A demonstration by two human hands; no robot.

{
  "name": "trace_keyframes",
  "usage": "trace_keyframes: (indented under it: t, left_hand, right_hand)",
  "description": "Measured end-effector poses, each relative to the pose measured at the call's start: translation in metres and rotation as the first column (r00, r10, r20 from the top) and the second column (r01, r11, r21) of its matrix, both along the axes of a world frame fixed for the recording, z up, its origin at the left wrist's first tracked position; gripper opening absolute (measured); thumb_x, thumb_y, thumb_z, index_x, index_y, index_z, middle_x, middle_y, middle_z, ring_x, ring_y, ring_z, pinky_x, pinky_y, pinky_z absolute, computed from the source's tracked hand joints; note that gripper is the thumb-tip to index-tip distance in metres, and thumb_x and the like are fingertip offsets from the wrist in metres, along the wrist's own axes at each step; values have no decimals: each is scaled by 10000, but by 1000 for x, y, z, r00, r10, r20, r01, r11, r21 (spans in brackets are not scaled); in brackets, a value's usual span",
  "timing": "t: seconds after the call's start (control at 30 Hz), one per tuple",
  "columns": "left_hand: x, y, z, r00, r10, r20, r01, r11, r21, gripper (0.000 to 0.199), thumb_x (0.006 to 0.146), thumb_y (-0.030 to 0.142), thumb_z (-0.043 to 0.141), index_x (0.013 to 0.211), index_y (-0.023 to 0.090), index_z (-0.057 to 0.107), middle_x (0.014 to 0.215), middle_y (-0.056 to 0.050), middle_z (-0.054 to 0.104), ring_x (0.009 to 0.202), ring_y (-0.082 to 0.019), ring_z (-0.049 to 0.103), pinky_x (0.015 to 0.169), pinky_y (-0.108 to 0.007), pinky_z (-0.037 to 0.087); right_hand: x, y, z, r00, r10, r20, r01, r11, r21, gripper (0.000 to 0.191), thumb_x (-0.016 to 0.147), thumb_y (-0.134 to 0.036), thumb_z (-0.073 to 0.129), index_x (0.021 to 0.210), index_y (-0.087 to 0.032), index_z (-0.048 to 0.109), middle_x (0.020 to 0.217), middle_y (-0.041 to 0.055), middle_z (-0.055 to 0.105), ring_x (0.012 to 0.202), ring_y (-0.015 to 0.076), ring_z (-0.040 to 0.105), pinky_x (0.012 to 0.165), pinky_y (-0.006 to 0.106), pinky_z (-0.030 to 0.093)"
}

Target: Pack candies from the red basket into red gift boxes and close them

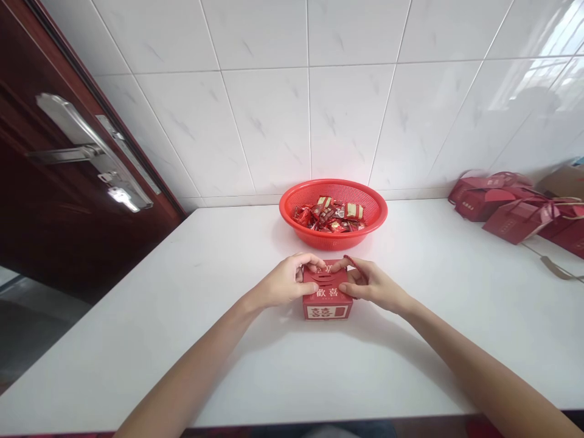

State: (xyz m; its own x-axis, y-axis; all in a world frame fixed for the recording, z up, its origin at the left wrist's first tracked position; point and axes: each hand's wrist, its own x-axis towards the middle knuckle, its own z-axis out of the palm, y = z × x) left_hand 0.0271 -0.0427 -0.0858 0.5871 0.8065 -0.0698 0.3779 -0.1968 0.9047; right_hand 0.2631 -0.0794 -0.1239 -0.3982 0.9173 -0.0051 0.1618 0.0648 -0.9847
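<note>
A small red gift box (327,299) with light lettering and a pale panel on its front stands upright on the white table (228,377). My left hand (294,280) grips the left side of its lid, thumb on the near flap and fingers on the far one. From the right, my right hand (365,281) pinches the lid the same way, and a red twisted cord (350,260) passes over its index finger. Slots show in the lid between my hands. Just behind the box sits a red plastic basket (292,226) holding several wrapped candies (333,216).
Several red gift boxes with handles (515,210) are grouped at the far right, with a flat ribbon-like strip (557,267) beside them. A cardboard box (566,180) is behind. White tiled wall (264,121) borders the table; a dark red door (55,201) is at left.
</note>
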Motion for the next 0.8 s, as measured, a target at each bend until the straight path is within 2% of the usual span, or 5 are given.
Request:
trace_keyframes:
  t: [0.13, 0.33, 0.47, 0.6, 0.8]
  left_hand:
    - [0, -1, 2, 1000, 17, 8, -17, 1000, -3, 315, 703, 246, 728, 1012, 187, 710, 1000, -25, 647, 627, -110, 425, 610, -259, 391]
    - [1, -2, 14, 998, 39, 54, -37, 999, -39, 268, 711, 241, 759, 968, 176, 726, 893, -18, 666, 621, -113, 443, 572, -250, 392]
    - [-1, 0, 40, 975, 50, 217, -18, 989, -149, 272, 722, 247, 813, 965, 167, 721, 946, -47, 667, 750, -142, 572, 667, -262, 471]
    - [-3, 0, 70, 922, 104, 373, 13, 954, -299, 359, 747, 247, 830, 1070, 173, 691, 1078, -86, 683, 963, -229, 667, 860, -387, 546]
    - [19, -4, 100, 872, 44, 487, 113, 951, -289, 295, 836, 240, 775, 1100, 173, 661, 1092, -98, 708, 1087, -262, 669, 994, -462, 516]
  right_hand:
    - [0, 0, 2, 1000, 3, 1, -3, 1000, -19, 484, 820, -488, 746, 1150, -160, 613, 594, -76, 463, 564, 104, 387, 530, 241, 320]
    - [2, -2, 23, 995, -73, 69, 65, 991, 116, 400, 801, -469, 762, 1042, -160, 685, 557, -85, 419, 551, 102, 398, 544, 258, 380]
    - [11, 2, 52, 988, -155, 11, 152, 980, 125, 385, 780, -504, 766, 936, -156, 716, 647, -31, 545, 555, 101, 441, 539, 273, 423]
    - [19, 8, 81, 984, -175, 6, 173, 976, 129, 345, 773, -459, 776, 904, -145, 717, 691, 10, 636, 643, 146, 573, 658, 318, 501]
    - [17, 14, 122, 971, -163, 174, 132, 975, 178, 188, 800, -354, 763, 810, -170, 727, 822, 60, 712, 751, 189, 650, 672, 331, 524]
